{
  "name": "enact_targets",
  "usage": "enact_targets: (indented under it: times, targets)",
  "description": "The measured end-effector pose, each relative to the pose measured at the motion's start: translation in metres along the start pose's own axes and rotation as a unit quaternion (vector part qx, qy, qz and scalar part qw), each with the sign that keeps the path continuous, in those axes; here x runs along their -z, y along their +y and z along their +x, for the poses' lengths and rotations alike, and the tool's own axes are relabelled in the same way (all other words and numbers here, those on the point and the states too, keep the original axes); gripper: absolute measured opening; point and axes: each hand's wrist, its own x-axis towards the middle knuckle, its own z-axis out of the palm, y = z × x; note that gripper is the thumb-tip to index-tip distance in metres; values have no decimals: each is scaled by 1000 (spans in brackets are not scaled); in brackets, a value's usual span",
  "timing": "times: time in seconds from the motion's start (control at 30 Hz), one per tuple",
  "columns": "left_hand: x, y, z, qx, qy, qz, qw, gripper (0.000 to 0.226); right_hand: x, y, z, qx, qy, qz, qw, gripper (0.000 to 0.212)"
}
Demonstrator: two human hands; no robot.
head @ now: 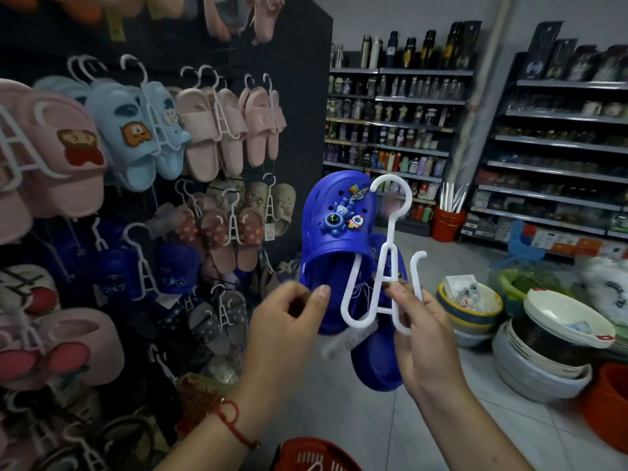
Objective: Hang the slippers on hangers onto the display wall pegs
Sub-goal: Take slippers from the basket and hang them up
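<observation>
A blue clog (334, 232) with space charms hangs by its strap on the left arm of a white slipper hanger (382, 266). My right hand (421, 334) pinches the hanger's lower right part, and the hanger's right arm is bare. A second blue clog (379, 362) dangles lower, behind the hanger and my right hand. My left hand (289, 321) is at the first clog's heel edge, thumb and fingers curled toward it; whether it grips is unclear. The dark display wall (170, 215) on the left carries many slippers on white hangers.
A red basket (316, 457) lies on the floor below my arms. Stacked bowls and basins (543, 345) stand at right, beside a red bucket (448, 222). Shelves of bottles (397, 124) fill the back wall. Grey tiled floor lies between.
</observation>
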Motion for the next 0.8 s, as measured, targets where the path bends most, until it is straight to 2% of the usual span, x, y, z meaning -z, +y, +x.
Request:
enact_targets:
  times: [0.07,0.17,0.23,0.3,0.43,0.5,0.6,0.67,0.73,0.77,0.8]
  targets:
    - [6,-1,8,7,34,7,999,29,1,-2,2,4,-9,-11,1000,24]
    - [7,-1,25,21,-6,-2,1000,66,1,-3,1,-3,-32,-35,999,16]
    - [5,1,34,7,-29,12,999,77,0,-1,-1,-4,-49,-47,998,10]
    - [4,2,37,-6,-42,28,999,74,-1,1,0,-6,-42,-33,999,3]
    - [3,-3,31,-19,-79,33,996,71,-3,-3,3,-8,-15,-12,1000,12]
    - [1,-6,28,-19,-101,29,994,68,-2,-7,9,-2,-2,9,1000,3]
    - [2,-12,23,15,-141,9,990,70,1,-11,16,20,1,-17,1000,8]
    - [4,-16,21,37,-168,32,985,76,0,-11,18,35,-4,-44,998,8]
    - [7,-19,18,28,-141,136,980,81,0,-8,19,48,7,-77,996,7]
    - [8,-19,15,15,-98,178,979,76,0,-7,19,58,15,-91,994,7]
    - [10,-16,8,3,-50,194,980,61,0,-5,20,64,23,-100,993,7]
